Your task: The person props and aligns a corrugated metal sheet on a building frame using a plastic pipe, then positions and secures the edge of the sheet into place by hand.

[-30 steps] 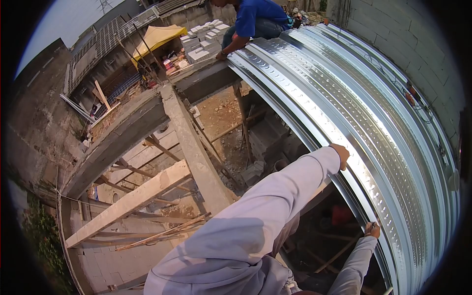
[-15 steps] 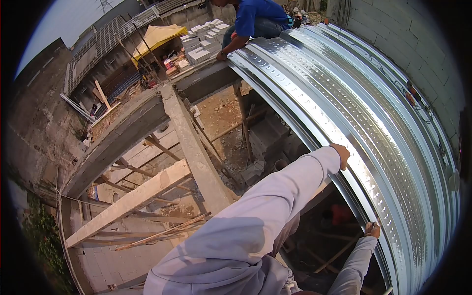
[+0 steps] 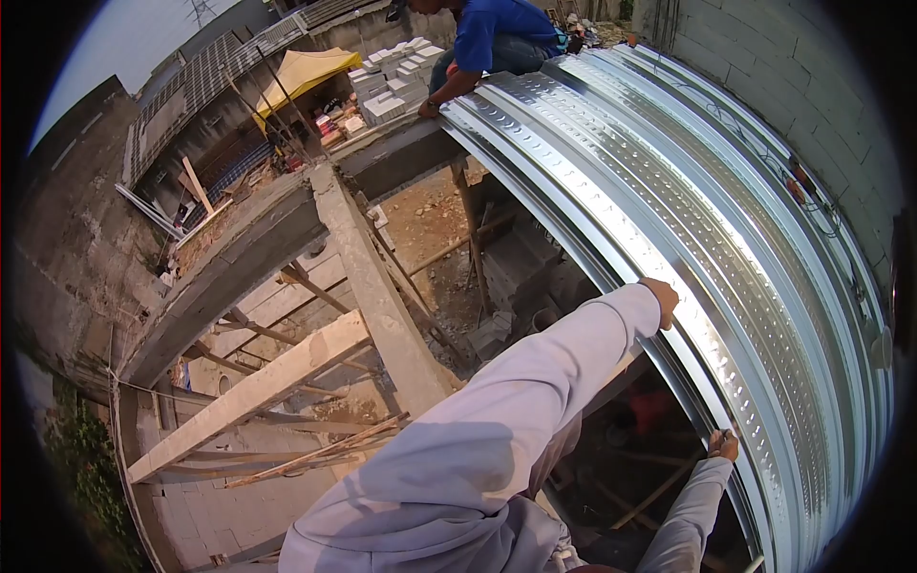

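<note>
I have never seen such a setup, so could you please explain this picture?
No machine here: a camera worn on a person's head looks forward and down at two bare hands in pale grey sleeves. The left hand and right hand are curled on the near edge of shiny, ribbed silver metal sheets. On the sheets' far side lies a small orange-and-dark item with thin dark cable. A co-worker in a blue shirt crouches at one end. Grey concrete beams frame openings beside the sheets.
</note>
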